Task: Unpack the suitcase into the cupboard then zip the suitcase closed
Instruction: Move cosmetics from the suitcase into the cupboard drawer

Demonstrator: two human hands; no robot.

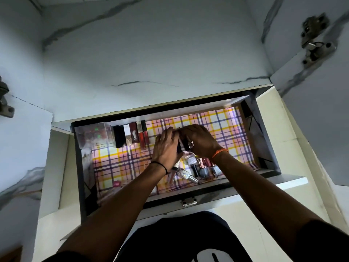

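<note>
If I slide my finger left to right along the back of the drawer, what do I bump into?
Clear plastic box → black case → row of upright lip glosses → left hand → right hand, both gripping a small dark item.

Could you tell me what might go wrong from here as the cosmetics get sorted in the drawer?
1. Both hands, left hand and right hand, hold one small dark item; a slipped grip could drop it onto the loose bottles below.
2. The forearms cross above those bottles and could knock them.
3. The upright lipstick row could topple if bumped.
</note>
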